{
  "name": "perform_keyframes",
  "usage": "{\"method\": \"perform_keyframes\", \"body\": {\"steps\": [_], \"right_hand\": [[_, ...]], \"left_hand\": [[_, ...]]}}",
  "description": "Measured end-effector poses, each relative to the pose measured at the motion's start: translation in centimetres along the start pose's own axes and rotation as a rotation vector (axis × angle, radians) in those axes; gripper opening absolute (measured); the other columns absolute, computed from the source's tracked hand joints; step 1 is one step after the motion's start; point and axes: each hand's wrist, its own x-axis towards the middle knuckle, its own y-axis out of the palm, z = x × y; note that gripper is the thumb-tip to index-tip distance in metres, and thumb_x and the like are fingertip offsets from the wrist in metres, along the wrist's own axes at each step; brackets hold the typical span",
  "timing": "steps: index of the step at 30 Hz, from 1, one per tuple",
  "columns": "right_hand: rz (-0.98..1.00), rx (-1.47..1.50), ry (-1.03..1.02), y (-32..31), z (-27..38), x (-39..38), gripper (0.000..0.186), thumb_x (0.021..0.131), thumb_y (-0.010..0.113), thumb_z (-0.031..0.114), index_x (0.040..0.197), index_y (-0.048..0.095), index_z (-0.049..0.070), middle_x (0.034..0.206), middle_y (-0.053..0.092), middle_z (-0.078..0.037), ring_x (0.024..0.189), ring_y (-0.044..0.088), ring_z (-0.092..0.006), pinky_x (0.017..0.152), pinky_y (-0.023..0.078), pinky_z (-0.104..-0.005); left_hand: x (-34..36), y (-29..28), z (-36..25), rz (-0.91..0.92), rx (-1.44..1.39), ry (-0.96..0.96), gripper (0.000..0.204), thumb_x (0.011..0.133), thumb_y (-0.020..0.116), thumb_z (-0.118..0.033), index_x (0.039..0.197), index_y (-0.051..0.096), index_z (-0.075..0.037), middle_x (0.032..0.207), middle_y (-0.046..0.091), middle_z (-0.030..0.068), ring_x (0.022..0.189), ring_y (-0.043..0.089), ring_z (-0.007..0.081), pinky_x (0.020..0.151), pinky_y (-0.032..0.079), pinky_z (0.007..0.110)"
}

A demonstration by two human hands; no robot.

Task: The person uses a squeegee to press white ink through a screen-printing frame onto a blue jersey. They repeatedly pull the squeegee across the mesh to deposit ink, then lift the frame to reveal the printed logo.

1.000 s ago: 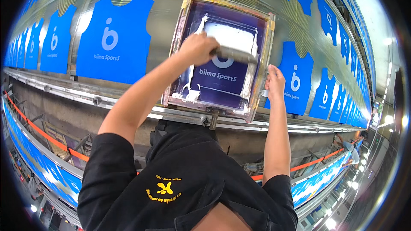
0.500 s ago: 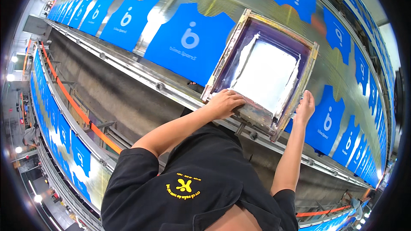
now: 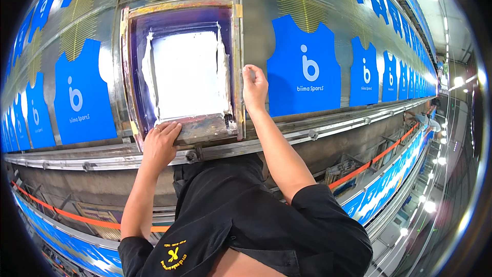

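A screen printing frame [image 3: 239, 46] lies over the long table directly before me. Thick white ink [image 3: 187, 72] covers the middle of its dark purple mesh, with ragged ridges along both sides. A worn squeegee [image 3: 205, 129] rests across its near end. My left hand [image 3: 161, 146] is closed over the near left edge, fingers on top beside the squeegee. At the right rail, my right hand [image 3: 254, 88] has curled fingers against the outer side; part of its grip is hidden. Blue shirt panels with white prints flank the frame, one on the right [image 3: 305, 66] and one on the left [image 3: 78, 95].
A metal rail [image 3: 287, 136] with round knobs runs along the table's near edge. Several more blue panels continue both ways. Behind me, an orange strip [image 3: 353, 172] borders another table of blue panels. A person [image 3: 428, 120] is far off at right.
My view has turned, so the frame now sits further left and straighter in front of me. Both hands have stayed at the frame, the right one now higher along its right rail.
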Motion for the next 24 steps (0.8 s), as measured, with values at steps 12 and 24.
{"method": "perform_keyframes", "body": {"steps": [12,24], "right_hand": [[-0.061,-0.087,-0.172,-2.9,-0.8,0.6,0.031,0.099,0.077,0.036,0.115,0.073,0.01,0.073,0.055,0.004,0.066,0.046,-0.0069,0.059,0.036,-0.0288],[0.129,-0.508,-1.08,3.8,15.5,8.8,0.052,0.085,0.086,0.046,0.114,0.076,0.005,0.109,0.076,-0.015,0.108,0.07,-0.0342,0.099,0.051,-0.0462]], "left_hand": [[18.7,-7.8,4.8,0.069,0.137,-0.003,0.021,0.096,0.069,-0.034,0.103,0.077,-0.016,0.093,0.076,0.0087,0.091,0.074,0.034,0.076,0.058,0.05],[27.8,-9.7,7.8,0.12,0.286,-0.078,0.036,0.087,0.079,-0.041,0.103,0.082,-0.01,0.095,0.079,0.0155,0.093,0.076,0.0358,0.085,0.062,0.047]]}}
